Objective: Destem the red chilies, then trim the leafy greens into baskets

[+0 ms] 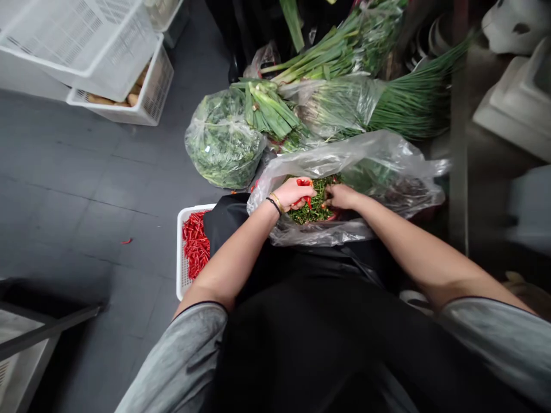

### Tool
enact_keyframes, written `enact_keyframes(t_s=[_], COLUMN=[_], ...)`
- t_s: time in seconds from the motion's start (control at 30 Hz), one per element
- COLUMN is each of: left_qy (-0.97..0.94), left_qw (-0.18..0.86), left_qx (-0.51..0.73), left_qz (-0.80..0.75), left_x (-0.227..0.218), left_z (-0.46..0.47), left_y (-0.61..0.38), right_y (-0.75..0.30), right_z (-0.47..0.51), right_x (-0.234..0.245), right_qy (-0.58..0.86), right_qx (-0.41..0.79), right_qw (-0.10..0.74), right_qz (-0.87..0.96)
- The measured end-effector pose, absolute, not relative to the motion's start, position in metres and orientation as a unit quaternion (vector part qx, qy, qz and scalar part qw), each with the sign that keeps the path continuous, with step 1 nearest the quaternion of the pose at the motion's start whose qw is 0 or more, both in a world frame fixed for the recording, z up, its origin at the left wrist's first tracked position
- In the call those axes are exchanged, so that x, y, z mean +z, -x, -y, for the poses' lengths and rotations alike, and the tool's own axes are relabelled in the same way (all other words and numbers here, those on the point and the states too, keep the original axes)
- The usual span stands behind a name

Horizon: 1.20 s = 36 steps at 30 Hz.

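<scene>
1. The left hand [297, 192] is closed around a few small red chili peppers [305, 183], whose red tips show between the fingers. A dark band and a gold bangle [275, 202] sit on its wrist.
2. The right hand [342, 196] lies just beside the left one, the two almost touching. Its fingertips are down in a heap of short green stems [316, 211]; I cannot tell whether they are pinching anything.
3. Both hands and the stem heap are inside the open mouth of a crumpled clear plastic bag [387, 166], just in front of the person's knees, which are covered in black cloth [310, 321].
4. To the person's left a white slotted plastic basket [179, 252] stands on the grey tiled floor [64, 172]. It holds a layer of loose red chilies [196, 246] and is partly hidden by the black cloth.
5. One stray red chili [126, 241] lies on the floor, well apart from the basket.
6. Beyond the open bag lie a knotted clear bag of dark leafy greens [221, 143], a bundle of long green onions [327, 57] and a bagged bundle of thin green chives [413, 103].
7. At the upper left, stacked white plastic crates [86, 40] stand on the floor; the lower one shows pale brown roots [129, 97].
</scene>
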<state>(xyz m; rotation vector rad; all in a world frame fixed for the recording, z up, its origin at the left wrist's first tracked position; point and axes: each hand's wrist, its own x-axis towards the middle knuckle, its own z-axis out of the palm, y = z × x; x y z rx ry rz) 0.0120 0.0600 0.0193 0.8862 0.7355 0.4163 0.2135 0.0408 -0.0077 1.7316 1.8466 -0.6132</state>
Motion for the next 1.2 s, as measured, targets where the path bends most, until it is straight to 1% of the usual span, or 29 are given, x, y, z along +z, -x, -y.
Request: enact_keyframes(t_s=[0.07,0.2,0.33,0.4,0.43,0.47,0.57,0.63,0.77,0.8,0.83,0.93,0.97,1.0,1.07,1.2], left_qy=[-0.403,-0.374,-0.372,-0.377,-0.382,-0.389,-0.406,-0.415,-0.446,-0.457,-0.468,-0.506,-0.516,-0.523,-0.524,-0.513], left_qw=[0.826,0.831,0.823,0.821,0.821,0.821,0.820,0.817,0.787,0.773,0.757,0.726,0.725,0.726,0.732,0.743], left_qx=[0.201,0.232,0.256,0.259,0.258,0.255,0.241,0.228,0.212,0.211,0.210,0.191,0.183,0.178,0.178,0.187], left_qz=[-0.339,-0.339,-0.346,-0.341,-0.337,-0.332,-0.325,-0.328,-0.369,-0.386,-0.403,-0.424,-0.419,-0.410,-0.398,-0.388], left_x=[0.015,0.008,0.006,0.007,0.008,0.009,0.013,0.016,0.022,0.023,0.023,0.021,0.020,0.019,0.018,0.018], left_z=[-0.059,-0.062,-0.064,-0.065,-0.065,-0.064,-0.063,-0.062,-0.057,-0.056,-0.055,-0.051,-0.049,-0.048,-0.047,-0.046], left_y=[-0.009,-0.005,-0.001,0.004,0.007,0.009,0.014,0.015,0.012,0.010,0.007,-0.003,-0.005,-0.007,-0.008,0.000], right_y=[-0.192,-0.147,-0.137,-0.152,-0.163,-0.175,-0.202,-0.209,-0.209,-0.208,-0.207,-0.202,-0.200,-0.197,-0.192,-0.186], right_z=[-0.014,0.027,0.024,0.012,0.004,-0.003,-0.023,-0.031,-0.036,-0.036,-0.036,-0.033,-0.032,-0.030,-0.029,-0.025], right_x=[-0.007,-0.008,0.000,0.008,0.011,0.012,0.009,0.003,0.010,0.017,0.025,0.045,0.048,0.050,0.048,0.041], right_qy=[-0.640,-0.622,-0.537,-0.511,-0.526,-0.557,-0.636,-0.635,-0.641,-0.649,-0.659,-0.659,-0.643,-0.628,-0.615,-0.622], right_qx=[-0.227,-0.234,-0.302,-0.304,-0.283,-0.253,-0.188,-0.192,-0.203,-0.222,-0.262,-0.467,-0.526,-0.565,-0.605,-0.627], right_qw=[0.239,0.157,0.074,0.036,0.035,0.056,0.193,0.247,0.235,0.212,0.168,-0.050,-0.110,-0.148,-0.181,-0.202], right_qz=[-0.693,-0.730,-0.784,-0.803,-0.801,-0.789,-0.723,-0.707,-0.701,-0.696,-0.685,-0.587,-0.546,-0.513,-0.473,-0.424])
